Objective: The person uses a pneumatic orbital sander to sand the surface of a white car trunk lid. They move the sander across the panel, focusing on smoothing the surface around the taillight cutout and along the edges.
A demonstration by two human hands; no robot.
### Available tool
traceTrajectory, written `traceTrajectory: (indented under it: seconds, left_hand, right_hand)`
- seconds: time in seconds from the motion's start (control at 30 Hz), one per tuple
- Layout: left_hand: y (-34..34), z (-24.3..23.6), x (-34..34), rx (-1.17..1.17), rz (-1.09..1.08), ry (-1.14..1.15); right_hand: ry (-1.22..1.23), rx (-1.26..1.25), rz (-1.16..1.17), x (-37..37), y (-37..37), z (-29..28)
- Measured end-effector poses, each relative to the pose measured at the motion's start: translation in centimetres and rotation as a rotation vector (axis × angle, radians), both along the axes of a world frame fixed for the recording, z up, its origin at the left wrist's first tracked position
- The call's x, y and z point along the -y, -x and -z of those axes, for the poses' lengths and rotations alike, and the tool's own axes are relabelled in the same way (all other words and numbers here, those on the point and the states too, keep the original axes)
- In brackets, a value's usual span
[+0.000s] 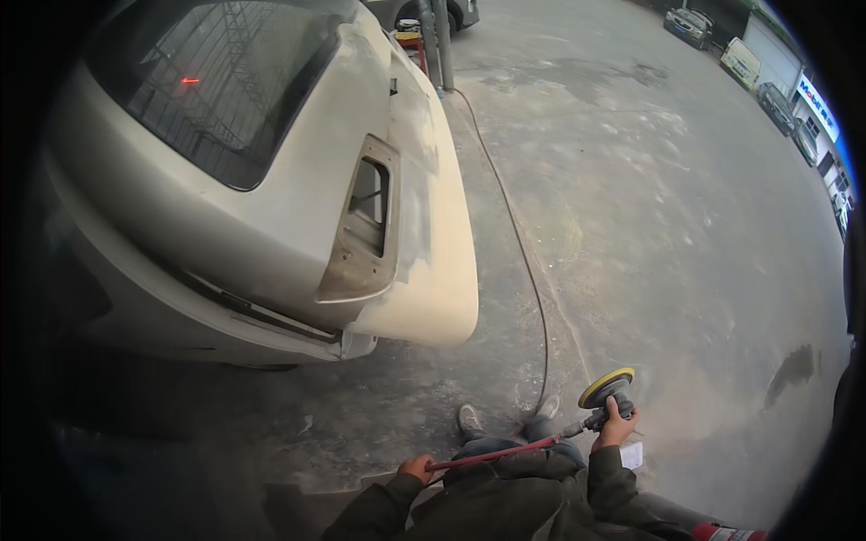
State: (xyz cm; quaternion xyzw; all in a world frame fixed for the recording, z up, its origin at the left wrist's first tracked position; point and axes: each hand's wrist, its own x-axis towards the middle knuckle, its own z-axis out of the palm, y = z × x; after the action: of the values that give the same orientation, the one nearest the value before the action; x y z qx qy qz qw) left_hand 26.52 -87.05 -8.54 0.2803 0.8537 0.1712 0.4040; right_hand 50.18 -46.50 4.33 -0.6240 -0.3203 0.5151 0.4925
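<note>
My right hand [617, 427] is closed around an air sander [610, 397], a dark tool with a round, yellow-edged pad, held up in front of me on the right. The pad is tilted and touches nothing. From the sander's handle end a red air hose [496, 454] runs left across my front. My left hand [416, 468] is closed on that hose near my left side. Ahead on the left stands a car's rear corner [433, 279], coated in cream filler with grey patches. Its tail light opening [365, 216] is bare. Both hands are apart from the car.
A thin brown hose [510, 198] trails over the concrete floor from posts [437, 45] at the back to near my feet. Behind my right hand is a white box-like thing [631, 455]. Parked cars [776, 104] line the far right.
</note>
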Motion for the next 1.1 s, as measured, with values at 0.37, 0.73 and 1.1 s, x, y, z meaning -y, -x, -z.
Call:
traceTrajectory:
  seconds: [0.37, 0.73, 1.1]
  left_hand:
    - [-4.6, 2.9, -3.9, 0.016, 0.009, 0.18]
    - [-3.1, -5.7, 0.4, -0.365, -0.359, 0.093]
    - [5.0, -15.1, -8.5, -0.702, -0.099, -0.209]
  right_hand:
    - [-0.159, -0.049, -0.019, -5.0, -7.2, -2.2]
    - [0.056, -0.166, -0.236, -4.9, -6.5, 0.7]
    - [0.11, -0.184, -0.001, -2.1, -13.3, 5.2]
